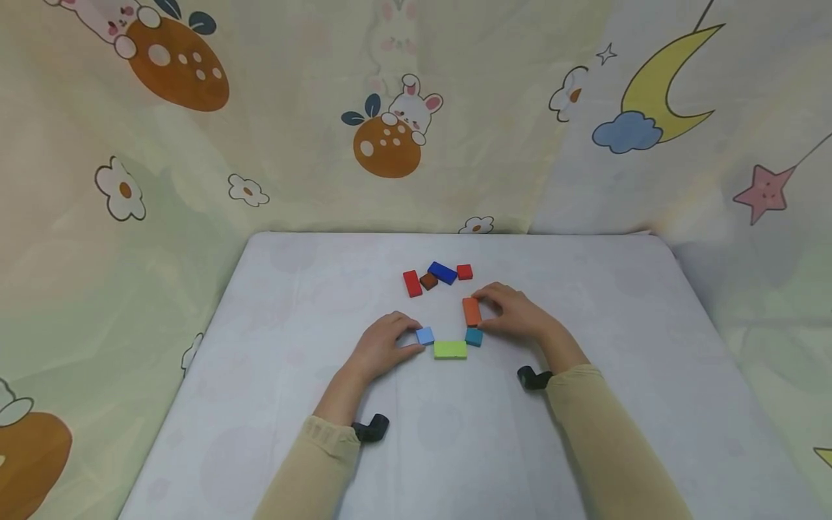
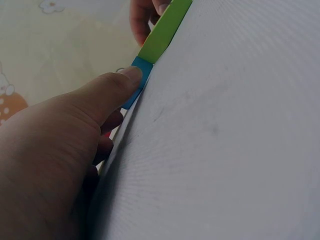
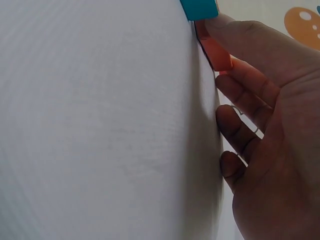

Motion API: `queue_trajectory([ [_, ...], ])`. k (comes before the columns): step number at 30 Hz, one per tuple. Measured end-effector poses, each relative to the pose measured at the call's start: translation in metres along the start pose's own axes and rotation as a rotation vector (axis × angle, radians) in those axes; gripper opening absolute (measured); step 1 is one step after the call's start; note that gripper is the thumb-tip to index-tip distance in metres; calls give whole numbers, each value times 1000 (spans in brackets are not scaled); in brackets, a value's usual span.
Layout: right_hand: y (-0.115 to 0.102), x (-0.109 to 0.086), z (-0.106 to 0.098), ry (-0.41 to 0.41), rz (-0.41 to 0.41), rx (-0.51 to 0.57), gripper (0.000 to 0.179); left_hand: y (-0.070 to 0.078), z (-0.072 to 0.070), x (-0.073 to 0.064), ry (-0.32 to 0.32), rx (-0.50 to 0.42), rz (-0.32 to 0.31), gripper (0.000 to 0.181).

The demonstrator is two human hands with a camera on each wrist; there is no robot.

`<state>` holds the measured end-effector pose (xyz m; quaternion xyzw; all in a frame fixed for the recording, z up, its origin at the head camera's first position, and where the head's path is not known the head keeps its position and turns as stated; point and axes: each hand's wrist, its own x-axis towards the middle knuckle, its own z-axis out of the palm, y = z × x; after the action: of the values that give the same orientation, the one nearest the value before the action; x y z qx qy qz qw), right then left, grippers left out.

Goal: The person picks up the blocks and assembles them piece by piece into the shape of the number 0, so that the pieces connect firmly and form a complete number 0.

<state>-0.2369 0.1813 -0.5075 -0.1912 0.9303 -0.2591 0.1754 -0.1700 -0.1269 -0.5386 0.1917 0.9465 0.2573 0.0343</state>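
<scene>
Between thumb and fingers my left hand (image 1: pixel 385 345) pinches a small light blue block (image 1: pixel 425 336) on the table, at the left end of a green block (image 1: pixel 450 350). The left wrist view shows the thumb pressed to this blue block (image 2: pixel 138 82), which meets the green one. On the other side my right hand (image 1: pixel 520 315) pinches an orange block (image 1: pixel 471 312) by its ends. Below the orange block a teal block (image 1: pixel 474 336) sits at the green block's right end. In the right wrist view the thumb lies where the orange block (image 3: pixel 214 47) meets the teal one.
Farther back lie a red oblong block (image 1: pixel 412 284), a brown block (image 1: pixel 428 281), a dark blue block (image 1: pixel 443 273) and a small red block (image 1: pixel 464 272). The white table (image 1: pixel 292 289) backs onto a patterned cloth (image 1: pixel 292 130). Each wrist carries a black camera.
</scene>
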Motion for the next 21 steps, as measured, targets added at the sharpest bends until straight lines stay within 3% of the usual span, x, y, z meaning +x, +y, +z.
queue_trajectory([
  [21, 5, 0, 1, -9, 8, 72, 52, 0, 0, 0, -4, -14, -10, 40],
])
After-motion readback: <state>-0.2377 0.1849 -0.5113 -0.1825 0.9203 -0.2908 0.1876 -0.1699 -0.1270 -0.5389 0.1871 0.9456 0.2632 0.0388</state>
